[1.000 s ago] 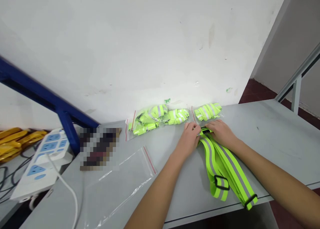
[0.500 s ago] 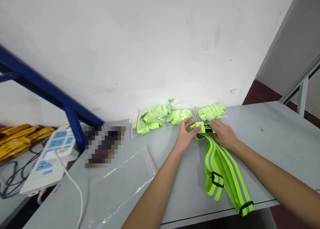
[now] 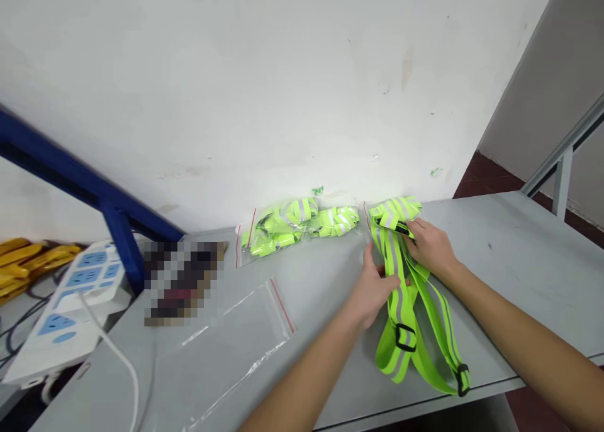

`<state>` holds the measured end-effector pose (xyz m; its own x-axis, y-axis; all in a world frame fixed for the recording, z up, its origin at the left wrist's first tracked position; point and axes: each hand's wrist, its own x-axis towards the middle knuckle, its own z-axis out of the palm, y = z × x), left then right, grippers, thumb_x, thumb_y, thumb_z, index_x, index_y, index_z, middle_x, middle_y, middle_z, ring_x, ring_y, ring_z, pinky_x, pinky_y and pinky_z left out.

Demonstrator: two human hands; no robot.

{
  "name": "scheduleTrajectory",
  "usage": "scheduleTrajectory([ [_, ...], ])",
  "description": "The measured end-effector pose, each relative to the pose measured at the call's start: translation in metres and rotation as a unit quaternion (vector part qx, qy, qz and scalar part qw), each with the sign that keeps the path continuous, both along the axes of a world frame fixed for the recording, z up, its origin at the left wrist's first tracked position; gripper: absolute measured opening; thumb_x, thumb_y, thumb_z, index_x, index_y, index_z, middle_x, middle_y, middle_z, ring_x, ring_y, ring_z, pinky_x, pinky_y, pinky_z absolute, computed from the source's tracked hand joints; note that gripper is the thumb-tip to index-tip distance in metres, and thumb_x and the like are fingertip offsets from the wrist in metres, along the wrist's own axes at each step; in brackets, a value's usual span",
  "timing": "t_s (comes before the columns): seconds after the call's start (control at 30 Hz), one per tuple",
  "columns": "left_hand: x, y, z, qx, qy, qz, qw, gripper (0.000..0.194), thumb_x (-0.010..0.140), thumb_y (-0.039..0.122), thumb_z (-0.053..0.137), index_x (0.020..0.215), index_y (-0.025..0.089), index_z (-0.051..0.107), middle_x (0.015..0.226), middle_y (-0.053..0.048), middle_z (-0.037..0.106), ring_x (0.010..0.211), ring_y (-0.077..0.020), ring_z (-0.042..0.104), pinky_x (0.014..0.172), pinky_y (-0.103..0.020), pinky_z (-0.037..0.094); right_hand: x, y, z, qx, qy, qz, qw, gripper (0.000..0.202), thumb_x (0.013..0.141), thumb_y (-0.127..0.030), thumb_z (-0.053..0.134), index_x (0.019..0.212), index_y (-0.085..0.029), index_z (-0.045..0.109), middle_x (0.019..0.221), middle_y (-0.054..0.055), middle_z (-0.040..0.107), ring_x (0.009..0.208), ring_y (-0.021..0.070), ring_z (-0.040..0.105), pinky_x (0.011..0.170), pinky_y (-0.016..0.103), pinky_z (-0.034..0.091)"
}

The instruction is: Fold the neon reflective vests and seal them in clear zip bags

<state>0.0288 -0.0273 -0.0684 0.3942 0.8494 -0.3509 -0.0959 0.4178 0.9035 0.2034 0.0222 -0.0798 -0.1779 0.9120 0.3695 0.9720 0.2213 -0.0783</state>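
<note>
Green strap (image 3: 401, 307), right hand (image 3: 431, 248) clamped near its top, left hand (image 3: 374, 293) now gripping lower

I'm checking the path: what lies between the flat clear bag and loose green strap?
In the head view, the left forearm crosses between bag and strap, gray tabletop on either side.

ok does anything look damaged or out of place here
Nothing looks spilled or broken. The wall has scuffs, and green smears low down, odd on its white surface. The green strap trails loosely toward the front edge of the table, unlike the bagged bundles. A pixelated patch at left can't be judged.
</note>
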Motion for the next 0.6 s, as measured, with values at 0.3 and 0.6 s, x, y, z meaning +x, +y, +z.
scheduleTrajectory([
  [0.3,-0.012,-0.001,0.001,0.119,0.049,-0.118,0.985,0.092,0.069,0.013,0.063,0.147,0.034,0.02,0.138,-0.011,0.048,0.085,-0.0183,0.067,0.064,-0.028,0.057,0.021,0.001,0.009,0.007,0.006,-0.08,0.997,0.022,0.087,-0.027,0.05,0.101,-0.021,0.065,0.089,0.006,0.067,0.075,0.0202,0.06,0.055,0.029,0.032],
  [0.6,-0.025,0.001,0.012,0.489,0.379,-0.128,0.775,0.076,0.068,-0.002,0.047,0.135,0.033,0.045,0.142,-0.01,0.041,0.116,-0.0292,0.052,0.092,-0.046,0.047,0.022,-0.007,0.017,-0.025,-0.001,-0.109,0.994,0.021,0.088,-0.027,0.049,0.096,-0.022,0.067,0.089,0.005,0.068,0.067,0.0186,0.06,0.052,0.03,0.027],
])
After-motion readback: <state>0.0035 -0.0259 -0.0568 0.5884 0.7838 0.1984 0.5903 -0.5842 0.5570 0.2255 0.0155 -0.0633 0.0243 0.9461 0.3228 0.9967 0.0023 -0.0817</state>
